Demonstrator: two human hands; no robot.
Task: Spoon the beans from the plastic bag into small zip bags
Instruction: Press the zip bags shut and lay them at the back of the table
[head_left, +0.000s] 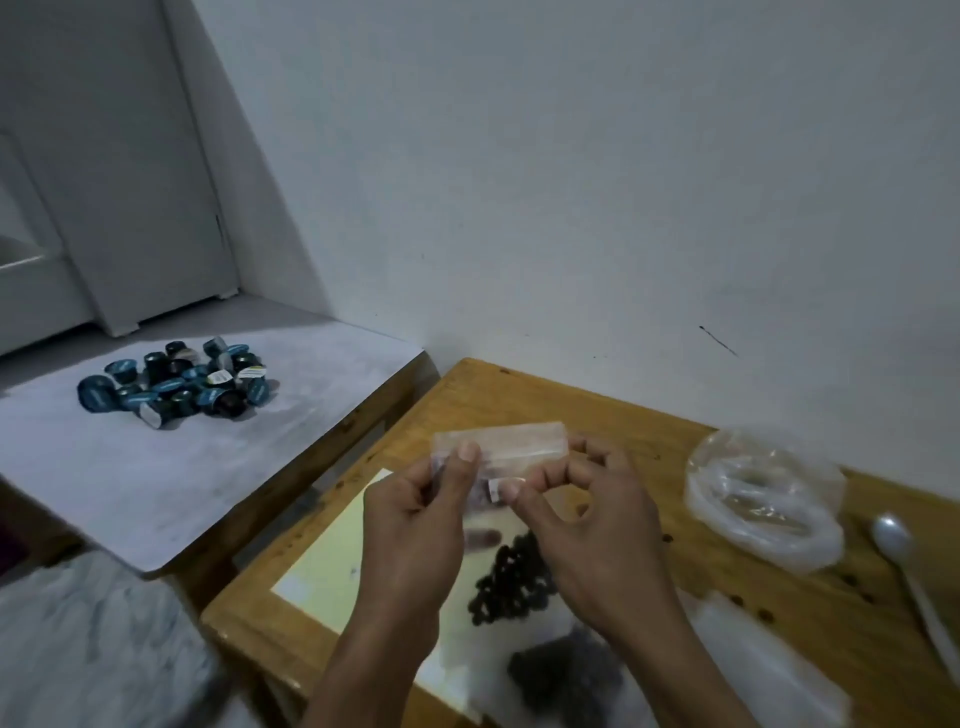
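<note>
Landmark: wooden table (545, 395), butted against white wall (571, 182).

Around it:
- Far R on table: crumpled clear plastic bag (763, 499), mouth rolled open, contents not legible. A few loose beans on wood near it.
- Just R of that bag, by table's R edge: white spoon (906, 566), bowl pointing toward wall, handle running to near edge. Untouched.
- Mid table, under the hands: pale sheet (332, 561) lying flat w/ filled small bags of dark beans (511, 582) on it; another dark filled bag nearer the front edge, blurred.
- Front R of table: more clear plastic, blurred, can't tell what.
- L of table, separate lower surface w/ grey top (156, 467): heap of small dark blue-lidded cups (176, 384), well apart from table.
- Beyond that surface, far L: white door (130, 182).
- Nothing between hands and spoon or plastic bag.

Hands, both raised over table centre:
- Left hand (415, 525): fingers curled, thumb tip pressed on front of small zip bag (498, 452), pinching L end near top strip.
- Right hand (597, 519): fingers curled, thumb + forefinger pinching bag's R side/lower mid.
- Zip bag held upright btw both hands, above the sheet, off the table. Top strip clear; some dark beans visible in lower part behind fingers, amt unclear. Whether zip is sealed: can't tell.
</note>
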